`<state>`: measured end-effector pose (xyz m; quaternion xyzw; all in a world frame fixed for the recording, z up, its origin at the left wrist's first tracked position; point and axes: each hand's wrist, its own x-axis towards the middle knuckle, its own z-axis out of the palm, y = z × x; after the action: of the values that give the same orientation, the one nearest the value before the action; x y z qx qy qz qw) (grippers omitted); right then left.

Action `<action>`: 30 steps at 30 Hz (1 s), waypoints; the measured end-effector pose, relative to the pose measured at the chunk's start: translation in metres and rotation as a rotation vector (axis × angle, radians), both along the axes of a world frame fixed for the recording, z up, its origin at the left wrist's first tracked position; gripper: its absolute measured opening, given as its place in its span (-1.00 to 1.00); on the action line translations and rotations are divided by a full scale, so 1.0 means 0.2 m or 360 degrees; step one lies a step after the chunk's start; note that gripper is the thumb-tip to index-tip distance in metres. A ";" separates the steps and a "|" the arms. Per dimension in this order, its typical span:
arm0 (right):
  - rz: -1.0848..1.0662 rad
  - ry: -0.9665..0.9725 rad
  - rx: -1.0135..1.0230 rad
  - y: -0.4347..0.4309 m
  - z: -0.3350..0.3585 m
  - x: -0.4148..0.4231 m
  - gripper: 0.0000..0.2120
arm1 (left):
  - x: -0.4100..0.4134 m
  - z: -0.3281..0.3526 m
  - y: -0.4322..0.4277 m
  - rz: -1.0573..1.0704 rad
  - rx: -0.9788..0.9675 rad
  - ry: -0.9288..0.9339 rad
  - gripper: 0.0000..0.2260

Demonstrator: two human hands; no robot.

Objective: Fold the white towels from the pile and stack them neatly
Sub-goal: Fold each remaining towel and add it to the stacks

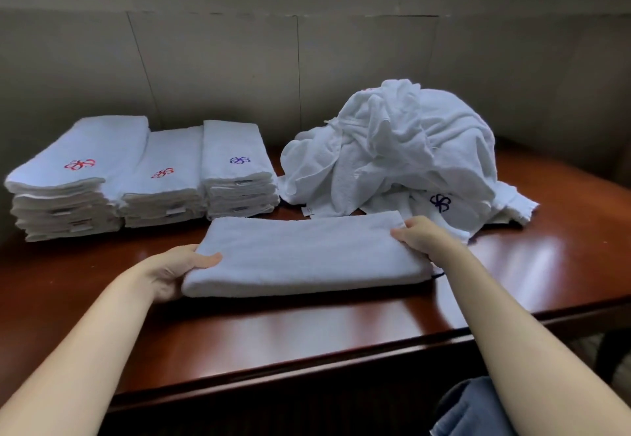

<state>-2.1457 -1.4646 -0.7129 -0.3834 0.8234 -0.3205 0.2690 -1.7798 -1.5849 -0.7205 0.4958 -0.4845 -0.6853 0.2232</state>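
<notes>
Grey panelled walls stand behind a glossy reddish-brown tabletop point(341, 326). On it, in front of the person, a folded white towel point(307, 254) lies flat as a long band. The left hand point(177, 271) holds its left end, thumb on top and fingers apparently tucked beneath, though they are hidden. The right hand point(421, 234) grips the far right corner, fingers curled over the edge. Behind the towel to the right sits the loose pile point(403, 155) of crumpled white towels, one showing a dark blue emblem. To the left, three stacks stand side by side, touching: the left stack point(71, 179) and middle stack point(167, 179) show red emblems, the right stack point(235, 169) a blue one.
</notes>
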 end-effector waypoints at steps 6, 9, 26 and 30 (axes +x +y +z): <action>-0.0064 0.0699 0.0326 0.01 0.03 0.04 -0.69 | 0.02 0.01 0.02 0.0032 0.0138 0.0158 -0.76; -0.0028 0.1309 0.0182 -0.01 0.05 0.22 -0.62 | 0.01 0.04 0.04 0.0045 0.0105 -0.0004 -0.79; 0.0378 -0.0870 -0.1171 -0.09 0.31 0.85 -0.86 | -0.12 0.41 0.23 0.0202 -0.0920 0.0273 -0.29; 0.0342 -0.1874 -0.1367 -0.11 0.42 0.75 -0.67 | 0.00 0.40 0.23 -0.0667 -0.0661 0.0375 -0.25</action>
<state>-1.9955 -1.4864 -0.6295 -0.2979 0.3024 -0.7394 0.5226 -1.7797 -1.5381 -0.6403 0.2463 -0.6763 -0.6556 0.2283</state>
